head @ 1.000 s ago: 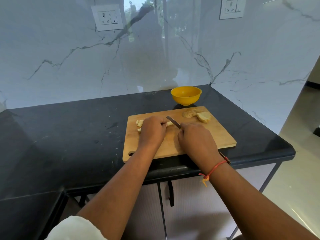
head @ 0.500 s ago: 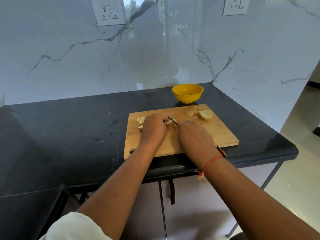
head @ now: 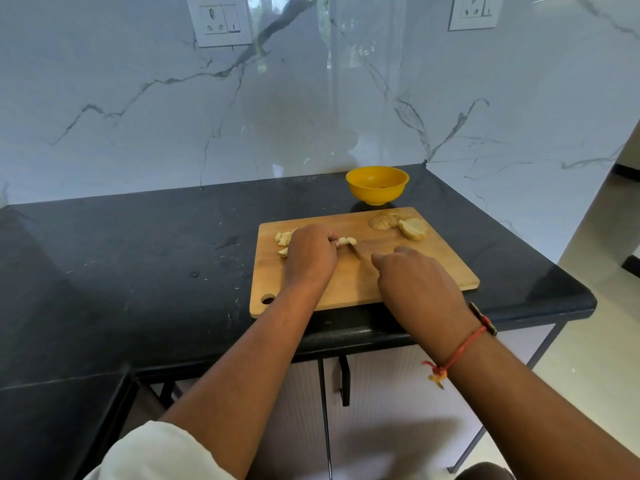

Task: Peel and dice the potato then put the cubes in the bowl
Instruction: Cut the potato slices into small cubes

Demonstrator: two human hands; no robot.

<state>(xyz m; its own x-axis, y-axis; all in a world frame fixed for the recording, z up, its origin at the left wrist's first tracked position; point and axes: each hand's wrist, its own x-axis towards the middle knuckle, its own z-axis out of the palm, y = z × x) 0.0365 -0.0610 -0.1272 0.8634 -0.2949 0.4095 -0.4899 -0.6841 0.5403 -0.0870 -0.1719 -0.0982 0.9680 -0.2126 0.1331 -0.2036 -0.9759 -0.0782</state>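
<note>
- Wall (head: 311,98): white marble with grey veins, rising behind the desk and along its right side.
- Desk (head: 138,271): black stone, L-shaped, flecked with pale marks.
- Cabinet (head: 398,393): pale doors and a black handle, under the desk's front edge.
- Board (head: 415,271): wooden, flat on the desk by the front edge, with a hole in its near left corner.
- Right hand (head: 420,285): over the near right of the board, fingers curled in. The handle it grips is hidden beneath it.
- Left hand (head: 310,258): on the left part of the board, fingers bent down, their tips pinning the piece to the wood.
- Bowl (head: 376,184): yellow, upright on the desk just beyond the board's far edge.
- Sockets (head: 220,22): two white plates high on the wall.
- Chunk (head: 414,228): pale peeled potato at the board's far right, touching the lump.
- Lump (head: 382,221): brownish, left of the chunk. I cannot tell whether it is peel or unpeeled potato.
- Cubes (head: 284,238): a few pale bits on the board, just left of the left hand.
- Piece (head: 346,241): pale potato at the left fingertips, beside the blade.
- Knife (head: 355,251): a dark, blurred blade reaching from the right hand toward the piece.
- Thread (head: 460,348): red, knotted round the right wrist.
</note>
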